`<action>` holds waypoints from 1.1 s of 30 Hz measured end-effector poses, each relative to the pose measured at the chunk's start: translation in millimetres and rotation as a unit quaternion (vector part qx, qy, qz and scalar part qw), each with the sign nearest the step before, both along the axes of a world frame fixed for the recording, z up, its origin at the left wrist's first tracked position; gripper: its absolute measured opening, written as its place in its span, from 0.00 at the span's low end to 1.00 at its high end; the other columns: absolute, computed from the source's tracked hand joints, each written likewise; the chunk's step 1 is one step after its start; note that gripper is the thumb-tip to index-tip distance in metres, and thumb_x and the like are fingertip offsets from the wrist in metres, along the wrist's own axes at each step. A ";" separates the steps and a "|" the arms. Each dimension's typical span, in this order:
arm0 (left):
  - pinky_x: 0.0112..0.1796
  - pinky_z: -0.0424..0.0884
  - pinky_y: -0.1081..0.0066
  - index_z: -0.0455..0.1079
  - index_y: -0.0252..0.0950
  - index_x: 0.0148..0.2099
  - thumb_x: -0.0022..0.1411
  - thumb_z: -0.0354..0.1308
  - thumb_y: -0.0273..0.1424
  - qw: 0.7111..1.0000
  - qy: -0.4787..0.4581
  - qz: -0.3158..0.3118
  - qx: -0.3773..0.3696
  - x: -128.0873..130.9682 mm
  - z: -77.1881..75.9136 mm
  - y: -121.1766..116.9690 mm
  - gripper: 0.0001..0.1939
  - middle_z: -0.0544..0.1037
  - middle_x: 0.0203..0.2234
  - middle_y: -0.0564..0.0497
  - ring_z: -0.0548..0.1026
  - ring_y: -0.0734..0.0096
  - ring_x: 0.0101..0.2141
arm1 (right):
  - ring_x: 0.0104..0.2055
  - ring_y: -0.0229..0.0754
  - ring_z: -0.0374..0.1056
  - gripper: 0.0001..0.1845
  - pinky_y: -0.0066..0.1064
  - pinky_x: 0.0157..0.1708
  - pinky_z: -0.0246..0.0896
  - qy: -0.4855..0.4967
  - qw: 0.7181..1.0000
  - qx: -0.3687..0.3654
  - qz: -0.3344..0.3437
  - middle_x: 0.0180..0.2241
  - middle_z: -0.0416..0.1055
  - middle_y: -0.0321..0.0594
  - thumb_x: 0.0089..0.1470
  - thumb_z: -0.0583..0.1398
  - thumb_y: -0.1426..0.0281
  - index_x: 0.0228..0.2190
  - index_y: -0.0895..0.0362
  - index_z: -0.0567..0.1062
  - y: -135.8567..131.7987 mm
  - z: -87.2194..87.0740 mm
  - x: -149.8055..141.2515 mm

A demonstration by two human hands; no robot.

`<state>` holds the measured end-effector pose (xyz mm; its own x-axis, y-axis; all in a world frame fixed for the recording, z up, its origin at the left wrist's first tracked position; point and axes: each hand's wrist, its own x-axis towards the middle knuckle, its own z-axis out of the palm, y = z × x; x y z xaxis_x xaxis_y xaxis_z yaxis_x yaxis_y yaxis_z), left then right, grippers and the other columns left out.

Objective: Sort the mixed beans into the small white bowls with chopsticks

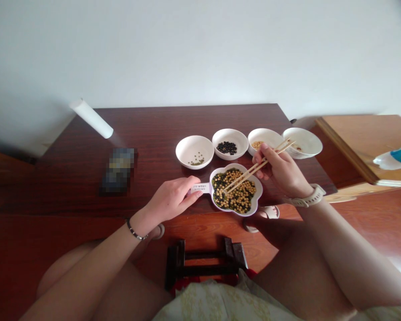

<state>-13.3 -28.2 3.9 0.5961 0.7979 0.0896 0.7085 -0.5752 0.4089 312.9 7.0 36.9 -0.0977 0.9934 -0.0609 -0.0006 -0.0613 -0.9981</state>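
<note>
Chopsticks (254,167) of pale wood lie gripped in the right hand (280,171), fingers curled close around them, tips down among yellow and dark beans (235,194) in a white flower-shaped dish (259,191). The left hand (172,198) holds the dish's labelled handle (197,188), fingers narrow over it. The dish sits on a dark wood table (187,120), just below a row of white bowls (187,149): green beans (197,161), black beans (226,148), yellow beans (257,145), and a fourth bowl (304,140) beneath the chopsticks' upper ends.
</note>
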 end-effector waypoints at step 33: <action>0.39 0.68 0.67 0.67 0.39 0.53 0.78 0.48 0.42 1.000 -0.011 -0.008 0.009 0.3 -1.4 0.2 0.14 0.80 0.41 0.49 0.79 0.62 0.40 | 0.22 0.37 0.60 0.20 0.33 0.15 0.47 0.100 0.946 0.186 -0.245 0.26 0.66 0.41 0.63 0.66 0.58 0.23 0.52 0.71 29.5 12.2 66.2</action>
<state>-13.0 -28.0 2.4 0.6065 0.7864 0.1173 0.6901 -0.5939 0.4135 379.1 36.5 49.2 0.4080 0.8710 0.2736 -0.1290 0.3516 -0.9272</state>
